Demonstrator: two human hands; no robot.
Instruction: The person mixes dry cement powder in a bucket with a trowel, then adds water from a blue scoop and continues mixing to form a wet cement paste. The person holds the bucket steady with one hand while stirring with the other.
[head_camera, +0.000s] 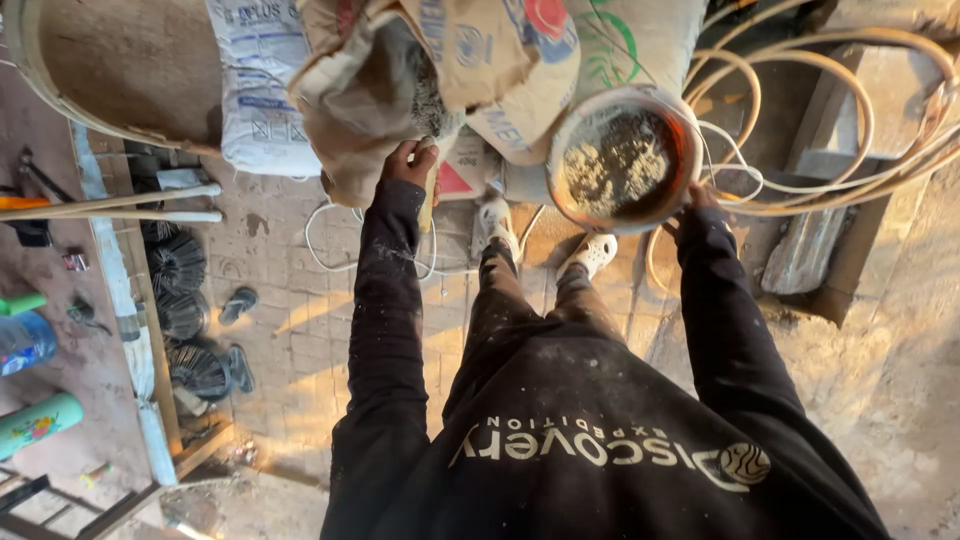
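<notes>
Looking down: a person in a dark sweatshirt stands on a paved floor, both arms stretched forward over white shoes (594, 253)
Left hand: the left hand (409, 163) is closed around a pale handle (427, 195) that runs up into the torn mouth of a brown paper sack (400, 80); what sits at the handle's far end is hidden inside the sack
Right hand: the right hand (701, 196) grips the rim of a round orange-rimmed bucket (623, 160) at its lower right edge, fingers mostly hidden behind the rim
Bucket: held up just right of the sack, tilted toward the camera, with a crumbly yellowish-grey mix lying on its dark bottom
Sack: open and slumped, grey powder showing in the tear, leaning against a white woven bag (258, 85) on the left and a printed bag (630, 40) behind
Right side: loops of cream hose (850, 110) lie over timber boards
Left side: wooden poles (120, 203), black coiled rings (180, 265) and dark sandals (238, 303) rest on the pavers, with green bottles (38, 422) near the frame edge
</notes>
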